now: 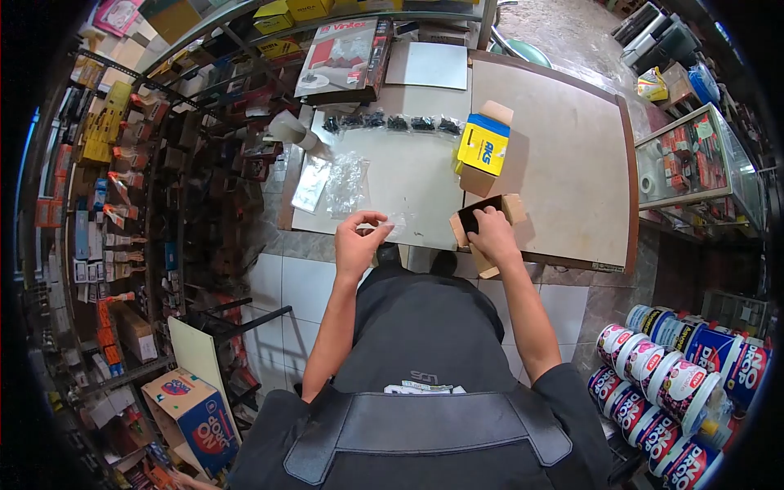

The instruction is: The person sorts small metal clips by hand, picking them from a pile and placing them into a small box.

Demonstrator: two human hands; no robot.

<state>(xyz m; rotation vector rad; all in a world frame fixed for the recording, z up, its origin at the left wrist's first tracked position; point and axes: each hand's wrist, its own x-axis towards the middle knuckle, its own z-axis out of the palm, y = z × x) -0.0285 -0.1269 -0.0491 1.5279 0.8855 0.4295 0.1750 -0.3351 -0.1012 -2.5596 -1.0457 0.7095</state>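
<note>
My left hand (359, 244) pinches a small clear plastic bag (397, 222) near the table's front edge. Just to the right, my right hand (493, 236) has its curled fingers inside an open cardboard box (513, 209) with a dark inside. The fingertips and whatever they grip are hidden there. Behind that box lies a yellow and blue box (485, 145) with its flaps open. A row of several small clear packets (398, 122) holding black pieces runs across the table. Loose clear bags (348, 184) lie beyond my left hand, beside a shiny bag pack (311, 186).
The pale table (555, 155) has a brown rim. A large red and white carton (341, 59) and a white panel (426, 65) sit at its back. Packed shelves (114, 220) stand left, a glass case (694, 155) right, and paint tubs (653, 371) lower right.
</note>
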